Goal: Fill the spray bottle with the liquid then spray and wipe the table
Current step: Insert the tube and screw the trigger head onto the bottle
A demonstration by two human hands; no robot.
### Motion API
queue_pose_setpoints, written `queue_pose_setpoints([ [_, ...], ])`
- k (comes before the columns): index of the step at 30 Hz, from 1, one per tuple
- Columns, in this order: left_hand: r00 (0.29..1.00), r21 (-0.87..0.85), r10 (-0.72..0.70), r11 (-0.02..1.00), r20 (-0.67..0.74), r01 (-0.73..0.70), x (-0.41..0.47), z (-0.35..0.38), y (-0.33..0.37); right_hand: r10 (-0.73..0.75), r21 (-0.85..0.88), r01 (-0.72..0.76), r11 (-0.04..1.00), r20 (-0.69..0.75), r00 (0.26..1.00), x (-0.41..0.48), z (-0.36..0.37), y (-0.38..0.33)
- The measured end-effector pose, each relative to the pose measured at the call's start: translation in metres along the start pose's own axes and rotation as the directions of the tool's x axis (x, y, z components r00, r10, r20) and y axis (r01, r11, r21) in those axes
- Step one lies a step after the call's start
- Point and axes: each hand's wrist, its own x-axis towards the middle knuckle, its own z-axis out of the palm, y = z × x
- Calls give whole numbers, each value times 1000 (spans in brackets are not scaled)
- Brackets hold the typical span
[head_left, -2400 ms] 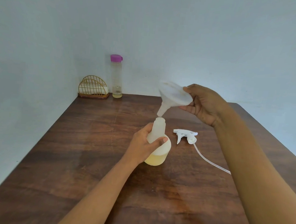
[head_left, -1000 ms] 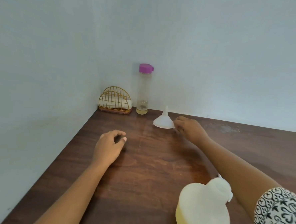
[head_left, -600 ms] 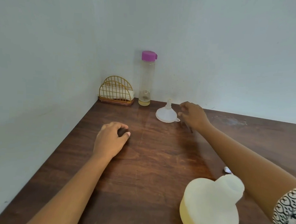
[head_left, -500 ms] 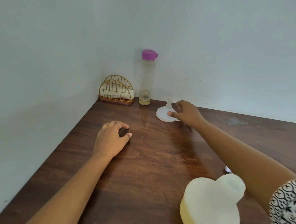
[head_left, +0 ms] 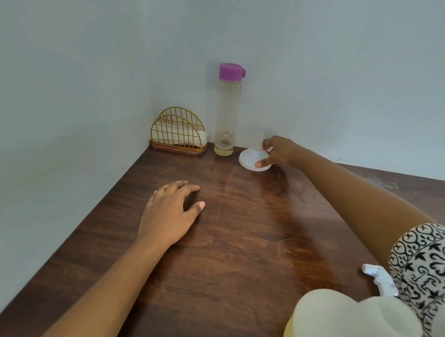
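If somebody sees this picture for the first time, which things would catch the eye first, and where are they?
Probably the right hand, stretched to the back of the table, where it holds a white funnel standing mouth-down beside a tall clear bottle with a purple cap. Next comes the uncapped spray bottle with yellowish liquid, very near at bottom right, and the left hand resting on the wood at centre left.
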Motion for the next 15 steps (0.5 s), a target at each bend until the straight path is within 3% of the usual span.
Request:
queue_pose_setpoints([
  [12,1000,-1,-14,1000,13,14,-1,-3,0,6,-13,-5,1000,18,1000,-9,-13,-6],
  [15,1000,1,-16,1000,14,16,-4,-6,4,-25,-178,17,984,-45,999,-43,-35,-10],
])
